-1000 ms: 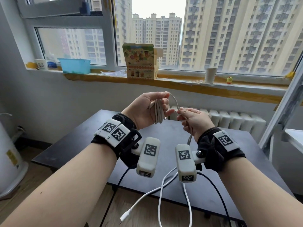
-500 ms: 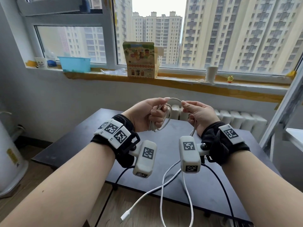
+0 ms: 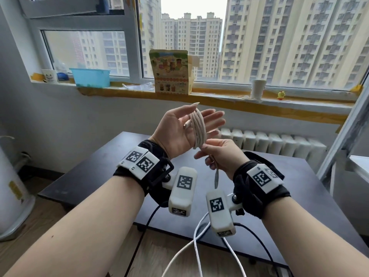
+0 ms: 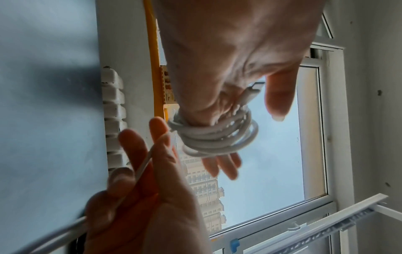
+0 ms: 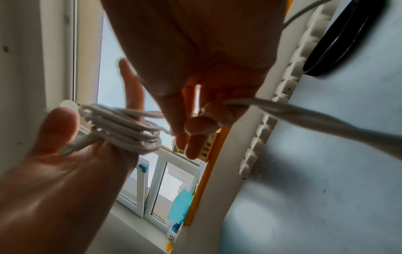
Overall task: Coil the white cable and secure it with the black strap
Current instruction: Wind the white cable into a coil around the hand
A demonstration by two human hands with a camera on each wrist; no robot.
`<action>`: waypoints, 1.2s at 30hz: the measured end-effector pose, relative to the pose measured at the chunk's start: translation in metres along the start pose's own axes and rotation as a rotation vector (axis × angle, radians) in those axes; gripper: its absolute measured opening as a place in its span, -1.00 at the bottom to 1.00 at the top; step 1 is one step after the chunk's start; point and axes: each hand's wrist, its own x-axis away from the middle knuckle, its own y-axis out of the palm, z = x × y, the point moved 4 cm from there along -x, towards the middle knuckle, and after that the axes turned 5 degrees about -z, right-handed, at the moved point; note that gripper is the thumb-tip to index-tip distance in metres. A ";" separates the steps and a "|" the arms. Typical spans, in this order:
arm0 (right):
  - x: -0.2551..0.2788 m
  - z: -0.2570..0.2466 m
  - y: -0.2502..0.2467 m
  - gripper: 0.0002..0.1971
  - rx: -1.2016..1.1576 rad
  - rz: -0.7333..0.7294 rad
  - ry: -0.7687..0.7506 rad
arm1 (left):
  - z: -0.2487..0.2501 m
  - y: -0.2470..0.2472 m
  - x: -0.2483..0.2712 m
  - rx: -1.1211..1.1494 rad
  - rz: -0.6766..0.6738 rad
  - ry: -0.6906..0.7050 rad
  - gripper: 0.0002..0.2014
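Here, a dark table (image 3: 95, 172) is seen below the raised hands, set before a white radiator (image 3: 279, 142) and a wide window sill (image 3: 229, 98). On the sill are shown, from left to right, a blue tub (image 3: 90, 76), a printed carton (image 3: 171, 71), a paper cup (image 3: 258, 88) and a small yellow figure (image 3: 281, 94).

The left hand (image 3: 179, 130) is held palm-up above the table, its fingers straight and spread, with nothing gripped. The white cable (image 3: 197, 128) is wound in several turns around this hand, across the palm and the base of the fingers. In the left wrist view the turns are seen bunched close together, and one connector end of the cable (image 4: 253, 90) is seen lying against the palm beside the thumb.

The right hand (image 3: 221, 156) is placed just below and beside the left hand. The free run of the cable is pinched between its thumb and fingers (image 5: 195, 125) close to the coil, the remaining fingers being loosely curled. From this hand the cable is seen hanging down past the wrist-mounted cameras (image 3: 182, 190) and beyond the near table edge, where its loose loops are shown against the wooden floor (image 3: 159, 254).

The black strap cannot be identified in any view.
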 end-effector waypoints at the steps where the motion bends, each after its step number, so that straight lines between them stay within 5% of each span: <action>1: 0.001 0.000 0.002 -0.84 0.007 -0.032 0.011 | 0.000 -0.001 0.000 -0.009 0.019 0.010 -0.44; 6: 0.006 -0.001 0.010 -0.87 0.057 -0.173 0.067 | 0.002 -0.007 -0.002 -0.202 0.228 0.069 -0.55; 10: 0.008 0.001 0.008 -0.85 0.150 -0.243 0.103 | 0.003 -0.009 -0.001 -0.560 0.359 0.082 -0.86; 22: 0.002 0.007 -0.018 -0.91 0.106 0.072 0.082 | -0.010 -0.023 -0.010 -1.488 0.305 -0.241 -0.69; 25: 0.002 0.007 -0.022 -0.87 0.046 0.095 0.065 | -0.012 -0.021 -0.009 -1.462 0.285 -0.252 -0.84; 29: 0.002 0.000 -0.022 -0.86 0.133 0.060 0.032 | -0.007 -0.020 -0.007 -1.464 0.283 -0.151 -0.79; 36: 0.005 -0.001 -0.025 -0.85 0.222 0.016 0.099 | 0.013 -0.026 -0.002 -1.311 0.479 0.109 -0.82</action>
